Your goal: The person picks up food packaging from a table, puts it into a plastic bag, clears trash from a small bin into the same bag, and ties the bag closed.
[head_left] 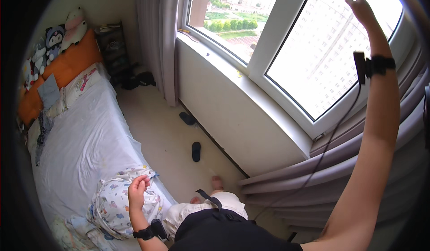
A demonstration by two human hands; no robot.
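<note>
My right hand (359,10) is raised high in front of the bright window pane (331,49), with its thumb and fingers bent and apart. Nothing shows plainly between them, though glare washes out the fingertips, and I cannot tell whether they touch the glass. My left hand (138,192) hangs low over a bundled patterned quilt (112,201) on the bed's near end. Its fingers are loosely curled and slightly apart, with nothing seen in them. Both wrists wear black straps, each with a small dark device; a cable hangs from the right one (359,67).
A bed with a white sheet (98,130), an orange headboard (80,54) and plush toys (54,38) fills the left. Dark slippers (196,151) lie on the floor below the windowsill (242,81). Grey curtains (277,179) hang on the right, and a dark shelf (113,49) stands in the corner.
</note>
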